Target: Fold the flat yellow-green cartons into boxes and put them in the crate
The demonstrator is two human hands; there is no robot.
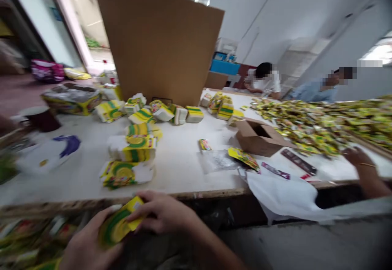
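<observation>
Both my hands hold a stack of yellow-and-green packets (118, 225) below the near edge of the white table (183, 168). My left hand (87, 247) cups the stack from below and the left. My right hand (162, 213) closes over its right end with the fingers curled on top. On the table just beyond lie bundled stacks of the same packets (134, 147), with another bundle (124, 174) closest to the edge.
A tall cardboard sheet (159, 37) stands at the back of the table. A small open brown box (257, 137) sits at the right, beside a large heap of loose packets (321, 125). Another person's hand (357, 156) rests there. Two people sit at the far end.
</observation>
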